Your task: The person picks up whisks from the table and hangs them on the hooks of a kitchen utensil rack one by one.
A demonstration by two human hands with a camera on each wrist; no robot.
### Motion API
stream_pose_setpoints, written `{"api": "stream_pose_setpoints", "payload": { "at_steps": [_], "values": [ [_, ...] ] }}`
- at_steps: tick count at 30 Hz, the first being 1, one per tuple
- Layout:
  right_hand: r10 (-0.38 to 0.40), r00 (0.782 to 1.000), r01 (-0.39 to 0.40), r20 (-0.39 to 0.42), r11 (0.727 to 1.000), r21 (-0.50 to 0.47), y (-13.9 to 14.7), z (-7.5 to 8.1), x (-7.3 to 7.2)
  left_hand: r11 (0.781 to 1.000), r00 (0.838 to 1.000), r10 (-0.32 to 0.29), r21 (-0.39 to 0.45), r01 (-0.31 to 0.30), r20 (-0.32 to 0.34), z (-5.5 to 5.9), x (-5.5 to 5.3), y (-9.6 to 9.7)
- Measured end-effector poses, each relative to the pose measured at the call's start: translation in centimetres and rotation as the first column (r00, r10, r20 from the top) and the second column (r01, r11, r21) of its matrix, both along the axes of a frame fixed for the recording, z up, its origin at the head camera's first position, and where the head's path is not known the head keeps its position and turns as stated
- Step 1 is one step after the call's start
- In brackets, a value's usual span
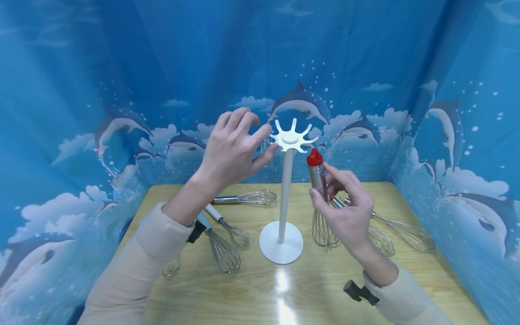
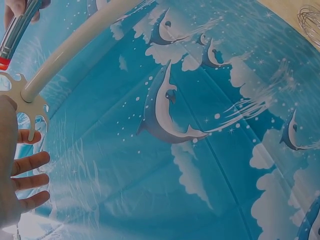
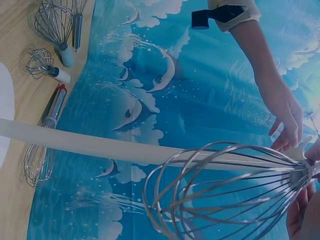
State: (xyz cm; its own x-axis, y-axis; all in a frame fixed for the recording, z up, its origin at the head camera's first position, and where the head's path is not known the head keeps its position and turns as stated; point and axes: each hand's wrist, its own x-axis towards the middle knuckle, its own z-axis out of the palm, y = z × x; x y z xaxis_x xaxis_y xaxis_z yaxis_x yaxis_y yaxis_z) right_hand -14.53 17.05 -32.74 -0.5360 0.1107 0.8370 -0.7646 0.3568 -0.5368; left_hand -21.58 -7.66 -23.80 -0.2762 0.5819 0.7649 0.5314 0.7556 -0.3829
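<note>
A whisk (image 1: 317, 174) with a steel handle and red end cap hangs wires down in my right hand (image 1: 347, 207), thumb and fingers gripping the handle. Its cap is just right of and below the prongs of a white rack (image 1: 290, 136) on a pole. My left hand (image 1: 233, 149) is at the rack's left side, thumb and index finger astride its prongs with a gap between the tips. In the left wrist view the other fingers (image 2: 32, 180) are spread. The whisk's wire loops (image 3: 225, 187) fill the lower right wrist view.
The rack's round white base (image 1: 270, 243) stands on a wooden table (image 1: 252, 289). Left of it lie several whisks, including a large one (image 1: 225, 253) and a red-tipped one (image 1: 260, 197). More whisks (image 1: 410, 234) lie at right. A blue dolphin curtain (image 1: 203, 67) encloses the table.
</note>
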Motion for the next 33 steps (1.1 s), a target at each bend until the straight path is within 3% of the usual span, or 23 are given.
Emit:
{"api": "stream_pose_setpoints", "payload": {
  "at_steps": [13, 33],
  "values": [
    [-0.017, 1.000, 0.017, -0.010, 1.000, 0.006, -0.5, 0.7, -0.2, 1.000, 1.000, 0.000, 0.004, 0.000, 0.001, 0.0, 0.0, 0.0],
    [-0.014, 1.000, 0.014, 0.003, 1.000, 0.013, -1.1, 0.3, -0.4, 1.000, 1.000, 0.010, -0.005, -0.010, 0.002, 0.0, 0.0, 0.1]
  ]
}}
